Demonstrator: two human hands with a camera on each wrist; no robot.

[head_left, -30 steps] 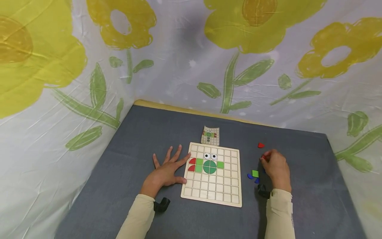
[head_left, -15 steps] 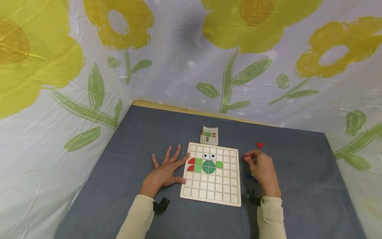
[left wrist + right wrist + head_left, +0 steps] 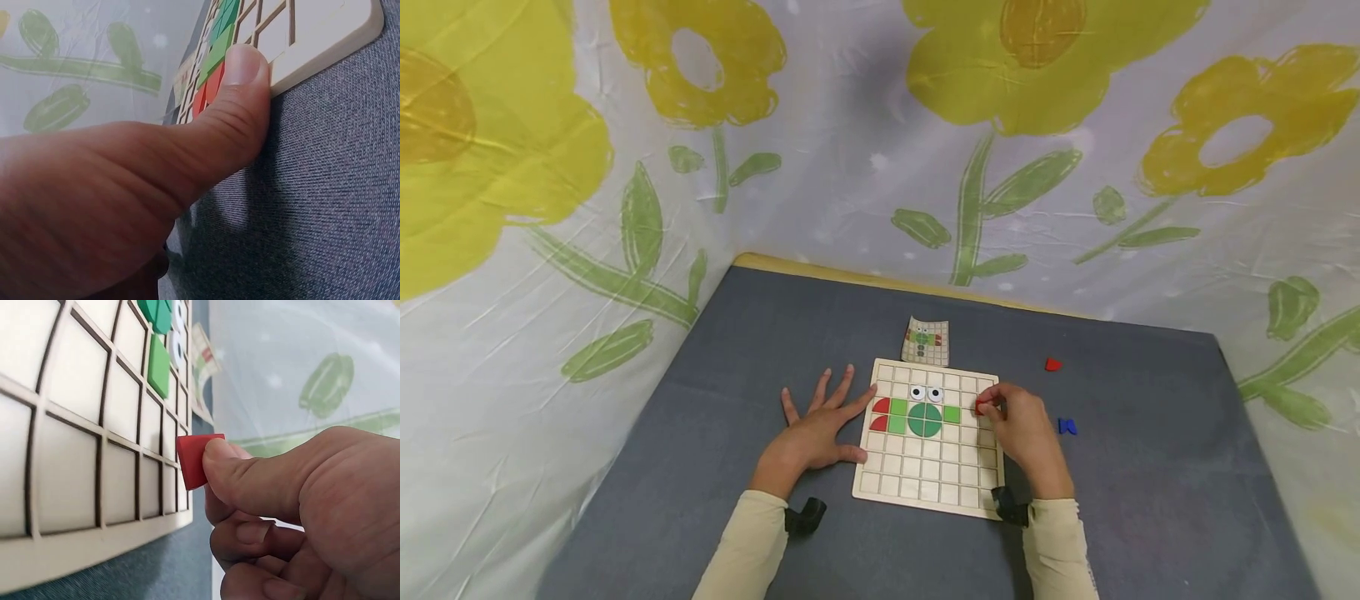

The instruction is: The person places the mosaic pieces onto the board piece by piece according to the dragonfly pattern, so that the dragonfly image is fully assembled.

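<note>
A wooden grid board (image 3: 929, 492) lies on the dark cloth, with two red quarter-circle tiles (image 3: 880, 415), light green squares (image 3: 897, 416), a dark green circle of several tiles (image 3: 925, 420) and two eye tiles (image 3: 926, 392) set in it. My left hand (image 3: 815, 435) is spread beside the board, thumb and index fingertip touching its left edge; the thumb (image 3: 240, 75) shows close in the left wrist view. Over the board's right columns, my right hand (image 3: 1026, 429) pinches a red tile (image 3: 195, 461) between thumb and index finger, held above the grid.
Behind the board stands a curled pattern card (image 3: 927, 342) showing a similar figure. To the right lie another red tile (image 3: 1053, 364) and blue tiles (image 3: 1067, 427). A flower-printed curtain (image 3: 850, 167) rises behind the table.
My right hand has carried the red tile leftward from the loose pieces to over the board's right side. The left hand has stayed at the board's edge.
</note>
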